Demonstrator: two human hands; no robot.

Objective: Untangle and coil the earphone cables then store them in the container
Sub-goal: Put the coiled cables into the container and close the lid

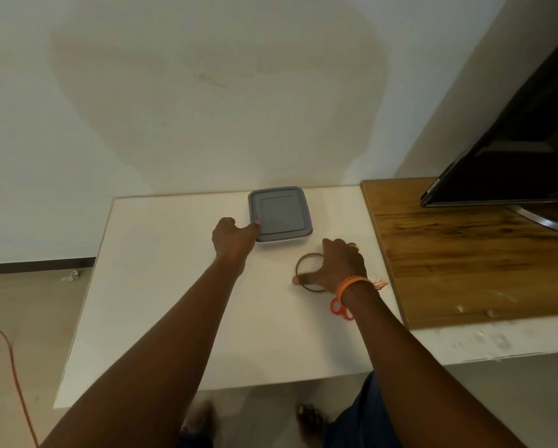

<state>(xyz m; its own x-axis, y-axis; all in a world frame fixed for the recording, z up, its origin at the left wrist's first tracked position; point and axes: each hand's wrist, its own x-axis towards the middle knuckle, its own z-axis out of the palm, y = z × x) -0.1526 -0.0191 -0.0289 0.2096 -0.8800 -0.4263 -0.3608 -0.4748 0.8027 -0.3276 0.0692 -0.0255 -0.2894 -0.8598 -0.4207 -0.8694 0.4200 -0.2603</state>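
A square container with a grey lid (280,215) sits shut at the back of the white table (174,302). My left hand (234,237) grips its near-left corner, thumb on top of the lid. In front of the container's right side lies a dark earphone cable (303,261) coiled into a ring. My right hand (340,265) arches over the ring, with the thumb at its near-left edge and the curled fingers at its far right side. A red coiled cable (337,310) lies on the table, partly hidden under my right wrist.
A wooden top (465,260) adjoins the table on the right and carries a black TV screen (513,140) on a metal foot. The wall stands right behind the container. An orange cord (12,350) runs across the floor at the left.
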